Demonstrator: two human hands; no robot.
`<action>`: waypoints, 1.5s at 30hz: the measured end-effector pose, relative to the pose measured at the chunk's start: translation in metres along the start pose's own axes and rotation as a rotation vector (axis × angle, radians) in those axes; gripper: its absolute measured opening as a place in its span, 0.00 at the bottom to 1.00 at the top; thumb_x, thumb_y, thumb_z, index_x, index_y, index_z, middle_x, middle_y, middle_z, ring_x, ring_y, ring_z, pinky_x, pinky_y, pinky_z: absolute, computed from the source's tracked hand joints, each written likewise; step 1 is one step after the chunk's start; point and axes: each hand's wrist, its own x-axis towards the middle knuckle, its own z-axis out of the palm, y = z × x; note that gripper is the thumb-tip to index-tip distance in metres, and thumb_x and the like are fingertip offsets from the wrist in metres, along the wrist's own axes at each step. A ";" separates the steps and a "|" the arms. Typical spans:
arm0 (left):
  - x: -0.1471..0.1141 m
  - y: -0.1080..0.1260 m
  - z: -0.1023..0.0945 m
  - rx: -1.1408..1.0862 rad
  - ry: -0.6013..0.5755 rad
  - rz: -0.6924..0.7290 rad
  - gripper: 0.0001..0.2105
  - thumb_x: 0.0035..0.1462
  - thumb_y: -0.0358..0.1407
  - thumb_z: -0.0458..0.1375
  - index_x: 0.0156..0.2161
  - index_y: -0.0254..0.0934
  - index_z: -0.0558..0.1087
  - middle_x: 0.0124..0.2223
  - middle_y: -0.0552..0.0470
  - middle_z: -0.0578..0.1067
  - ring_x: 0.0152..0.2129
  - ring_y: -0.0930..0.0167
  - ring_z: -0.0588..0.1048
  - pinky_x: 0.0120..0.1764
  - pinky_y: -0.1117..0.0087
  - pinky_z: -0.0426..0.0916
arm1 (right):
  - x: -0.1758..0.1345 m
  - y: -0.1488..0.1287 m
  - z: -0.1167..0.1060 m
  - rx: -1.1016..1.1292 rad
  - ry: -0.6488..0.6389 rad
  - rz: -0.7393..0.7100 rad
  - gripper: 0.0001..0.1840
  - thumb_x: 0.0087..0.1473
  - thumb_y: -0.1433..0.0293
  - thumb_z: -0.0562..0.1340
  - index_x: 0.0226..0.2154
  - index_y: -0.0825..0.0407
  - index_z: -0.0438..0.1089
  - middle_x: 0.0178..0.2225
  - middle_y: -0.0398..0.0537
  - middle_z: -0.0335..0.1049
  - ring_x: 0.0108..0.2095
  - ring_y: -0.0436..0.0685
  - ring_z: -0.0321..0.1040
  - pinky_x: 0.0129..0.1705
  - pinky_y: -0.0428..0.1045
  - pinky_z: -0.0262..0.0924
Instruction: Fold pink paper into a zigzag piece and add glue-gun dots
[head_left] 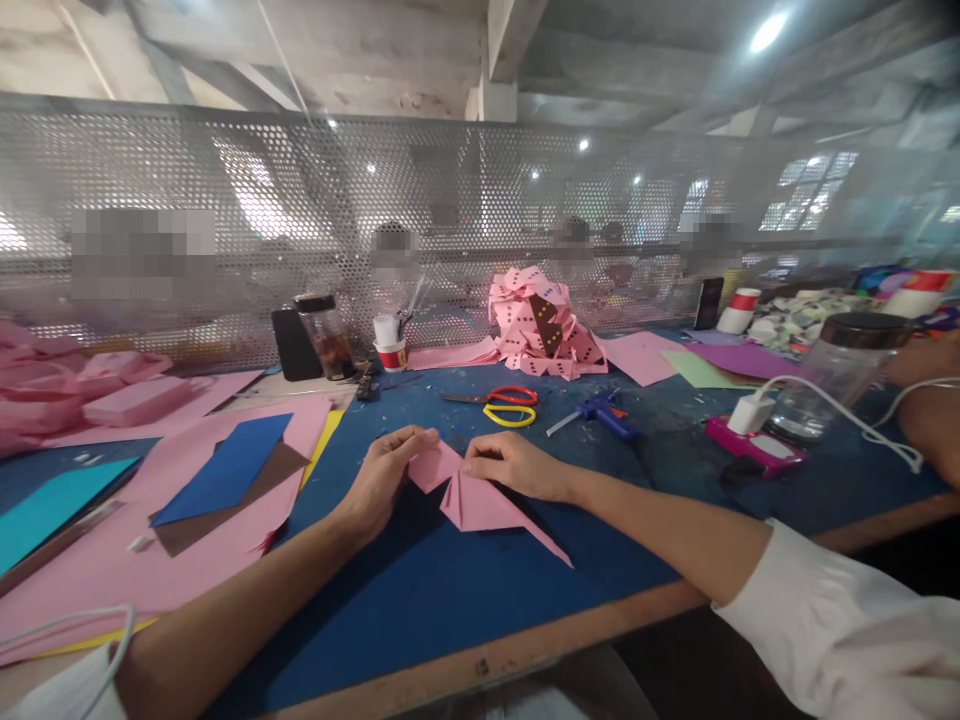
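A folded piece of pink paper (487, 508) with pleats and a long thin point lies low over the blue table, its tip reaching toward the front right. My left hand (386, 470) pinches its left flap between thumb and fingers. With curled fingers, my right hand (517, 463) grips the upper edge near the pleated middle; part of the paper is hidden beneath it. Just beyond my hands rest scissors (512, 408) with one red and one yellow handle loop. To their right lies a blue glue gun (606, 415).
Pink, blue and brown sheets (225, 470) cover the left side. A pile of dotted pink folded paper (536, 325) stands against the perforated metal screen (420, 170). At right are a magenta power strip (754, 447), a white cable and a clear jar (832, 375). A person's arm (930, 415) shows far right.
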 end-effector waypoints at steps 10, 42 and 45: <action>-0.005 0.002 0.009 -0.057 -0.083 -0.036 0.13 0.49 0.42 0.68 0.33 0.33 0.77 0.31 0.50 0.78 0.26 0.72 0.74 0.31 0.74 0.68 | 0.003 0.004 0.001 0.005 0.091 -0.024 0.18 0.59 0.57 0.59 0.27 0.54 0.66 0.24 0.38 0.58 0.27 0.48 0.54 0.31 0.45 0.49; -0.015 0.004 0.018 -0.104 -0.016 -0.096 0.14 0.46 0.38 0.70 0.37 0.31 0.78 0.35 0.45 0.82 0.30 0.66 0.79 0.35 0.70 0.74 | 0.002 0.000 0.006 0.059 0.117 -0.031 0.18 0.59 0.56 0.59 0.30 0.54 0.68 0.26 0.39 0.62 0.29 0.49 0.57 0.32 0.45 0.52; -0.015 0.005 0.018 -0.097 0.002 -0.091 0.14 0.48 0.39 0.69 0.37 0.30 0.77 0.35 0.45 0.81 0.30 0.67 0.79 0.36 0.70 0.74 | 0.002 -0.001 0.006 0.070 0.111 -0.022 0.18 0.58 0.56 0.60 0.30 0.55 0.68 0.27 0.40 0.63 0.29 0.49 0.58 0.33 0.45 0.53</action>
